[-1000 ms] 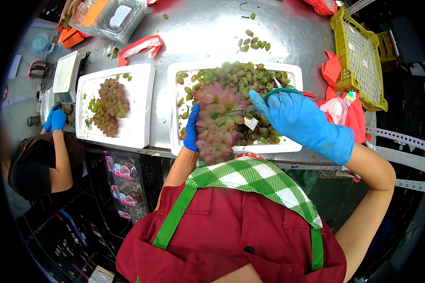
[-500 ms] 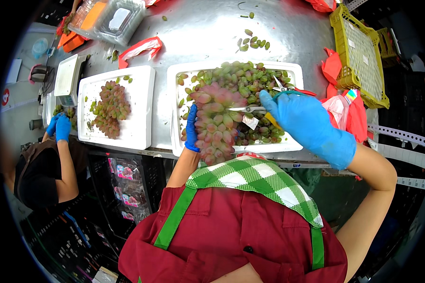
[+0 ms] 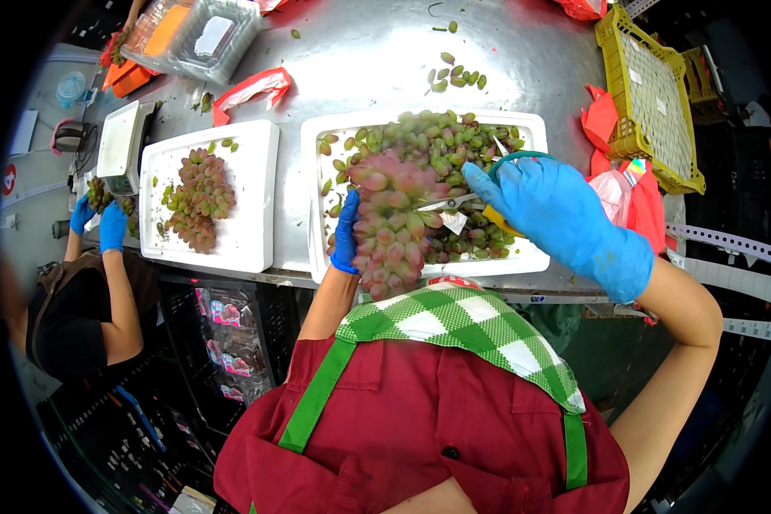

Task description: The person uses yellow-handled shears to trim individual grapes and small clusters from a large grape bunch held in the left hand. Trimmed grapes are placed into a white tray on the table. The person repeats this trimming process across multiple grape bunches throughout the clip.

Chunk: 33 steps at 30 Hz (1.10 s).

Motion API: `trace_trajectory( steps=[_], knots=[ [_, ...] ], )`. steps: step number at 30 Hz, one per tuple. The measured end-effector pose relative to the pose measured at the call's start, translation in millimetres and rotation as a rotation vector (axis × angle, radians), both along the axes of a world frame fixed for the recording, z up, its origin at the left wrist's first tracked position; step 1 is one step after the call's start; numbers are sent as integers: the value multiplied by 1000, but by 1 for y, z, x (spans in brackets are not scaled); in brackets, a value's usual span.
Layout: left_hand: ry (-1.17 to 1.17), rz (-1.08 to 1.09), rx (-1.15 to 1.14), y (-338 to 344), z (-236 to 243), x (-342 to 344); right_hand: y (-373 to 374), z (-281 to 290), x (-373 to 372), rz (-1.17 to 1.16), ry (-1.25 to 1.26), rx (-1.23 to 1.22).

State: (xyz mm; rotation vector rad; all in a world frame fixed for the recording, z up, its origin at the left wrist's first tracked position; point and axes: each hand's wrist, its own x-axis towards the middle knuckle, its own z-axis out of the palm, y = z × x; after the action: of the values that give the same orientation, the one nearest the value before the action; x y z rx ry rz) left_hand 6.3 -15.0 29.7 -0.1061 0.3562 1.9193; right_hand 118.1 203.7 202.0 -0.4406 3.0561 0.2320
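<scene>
In my gloved left hand (image 3: pixel 345 236), closed around its near left side, a large bunch of reddish-green grapes (image 3: pixel 394 231) hangs over the white tray (image 3: pixel 535 128). My gloved right hand (image 3: pixel 561 214) grips scissors (image 3: pixel 450 204) with a yellow handle part, their blades pointing left against the right side of the bunch. A dark green loop (image 3: pixel 522 157) shows at the top of that hand. Loose green and pinkish grapes (image 3: pixel 454 141) fill much of the tray beneath. Another metal blade tip (image 3: pixel 499 147) pokes up among them, the rest of it hidden behind my hand.
Left of my tray, another white tray (image 3: pixel 253 197) holds a grape bunch (image 3: pixel 201 201). Beyond it are a scale (image 3: pixel 118 146) and a co-worker's gloved hands (image 3: pixel 111 227) with grapes. Clear plastic boxes (image 3: pixel 214 38) stand at the back; a yellow crate (image 3: pixel 651 103) and red-white wrapping (image 3: pixel 634 201) lie right.
The right hand and scissors have shifted slightly, the blades tilting against the bunch. The bunch stays in the left hand. The co-worker's hands have moved apart, showing grapes between them.
</scene>
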Motion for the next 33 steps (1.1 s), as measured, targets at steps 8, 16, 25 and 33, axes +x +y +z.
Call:
trace_trajectory(
  steps=[8, 16, 25, 33],
  knots=[
    [64, 21, -163, 1, -11, 2, 7, -6, -2, -37, -133, 35],
    [-63, 25, 234, 13, -12, 2, 18, -29, 15, -196, -125, -515],
    [142, 27, 17, 2, -6, 3, -6, -104, 44, -737, -37, -1433],
    [274, 33, -183, 11, 23, 11, -22, -76, 40, -689, -112, -1300]
  ],
)
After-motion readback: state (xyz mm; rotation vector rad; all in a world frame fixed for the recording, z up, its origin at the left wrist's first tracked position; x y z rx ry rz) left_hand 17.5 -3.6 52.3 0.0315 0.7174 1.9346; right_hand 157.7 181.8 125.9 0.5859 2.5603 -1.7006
